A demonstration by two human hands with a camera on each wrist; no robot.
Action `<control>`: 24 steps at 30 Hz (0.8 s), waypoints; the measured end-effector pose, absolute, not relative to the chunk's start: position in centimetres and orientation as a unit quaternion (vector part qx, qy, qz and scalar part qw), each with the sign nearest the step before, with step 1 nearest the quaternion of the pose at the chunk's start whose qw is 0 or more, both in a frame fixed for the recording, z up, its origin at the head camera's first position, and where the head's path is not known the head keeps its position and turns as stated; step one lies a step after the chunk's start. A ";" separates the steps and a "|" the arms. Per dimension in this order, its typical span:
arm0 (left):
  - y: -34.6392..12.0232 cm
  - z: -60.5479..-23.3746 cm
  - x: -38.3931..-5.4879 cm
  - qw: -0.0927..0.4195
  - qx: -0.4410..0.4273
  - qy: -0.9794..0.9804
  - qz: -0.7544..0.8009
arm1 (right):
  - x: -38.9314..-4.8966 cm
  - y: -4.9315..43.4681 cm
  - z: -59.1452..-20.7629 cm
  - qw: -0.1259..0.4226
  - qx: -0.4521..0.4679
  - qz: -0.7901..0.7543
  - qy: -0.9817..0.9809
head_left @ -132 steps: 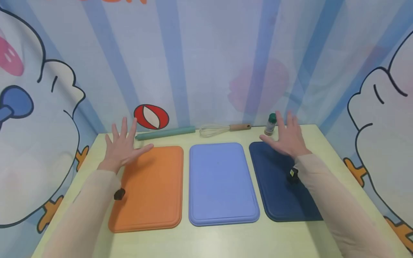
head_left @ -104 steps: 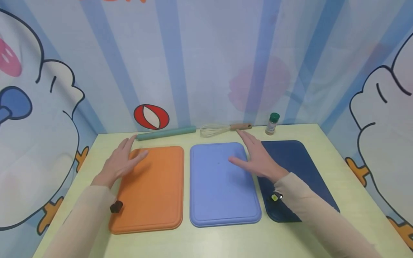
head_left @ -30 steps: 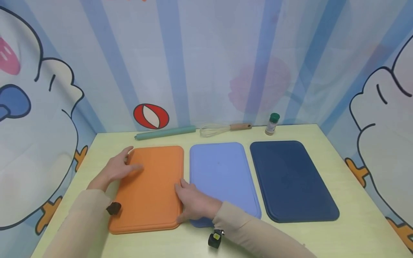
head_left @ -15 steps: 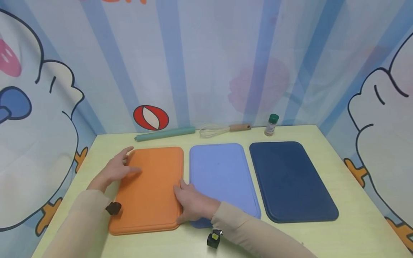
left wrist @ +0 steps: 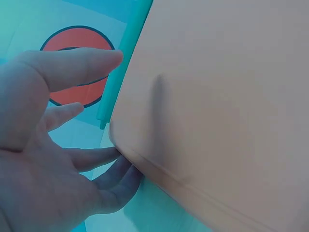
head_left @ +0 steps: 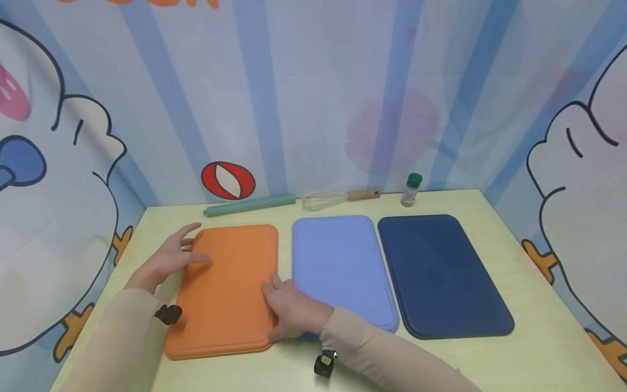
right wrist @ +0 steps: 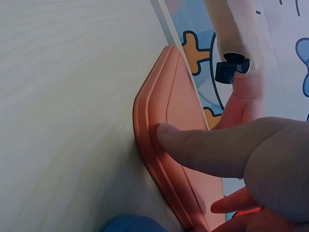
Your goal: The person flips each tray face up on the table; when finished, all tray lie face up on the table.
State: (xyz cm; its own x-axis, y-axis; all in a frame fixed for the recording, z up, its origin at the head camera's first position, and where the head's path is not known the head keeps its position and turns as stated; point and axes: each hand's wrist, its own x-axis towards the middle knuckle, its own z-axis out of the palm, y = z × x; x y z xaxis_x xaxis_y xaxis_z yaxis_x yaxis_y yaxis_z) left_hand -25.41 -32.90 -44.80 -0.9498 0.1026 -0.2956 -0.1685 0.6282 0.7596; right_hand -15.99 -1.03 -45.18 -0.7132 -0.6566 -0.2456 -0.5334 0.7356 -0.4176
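Note:
A flat orange board with rounded corners lies on the table at the left. My left hand is at its left edge; in the left wrist view, fingertips of that hand meet the rim of the orange board while the thumb stays above its face, casting a shadow. Along the opposite edge rests my right hand, fingers spread. The right wrist view has this hand's thumb laid on the orange board's rim. A periwinkle board sits beside it, partly behind the right hand and forearm.
A navy board lies on the right, very close to the periwinkle one. Along the table's back edge are a green rolling pin, a whisk and a green-capped spice jar. A printed cloth hangs behind.
Over the last seconds both hands have come down to the orange board, the right crossing leftward from above the navy board. Since half a second ago the periwinkle board has shifted slightly right.

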 end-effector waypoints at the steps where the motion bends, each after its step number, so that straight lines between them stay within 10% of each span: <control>1: -33.0 -44.8 -25.4 0.156 -0.020 0.887 0.434 | -16.0 -1.0 -45.2 0.191 -0.326 -0.159 0.912; 24: -35.2 -44.3 -25.6 0.157 -0.010 0.852 0.500 | -16.0 -0.9 -45.1 0.200 -0.328 -0.175 0.907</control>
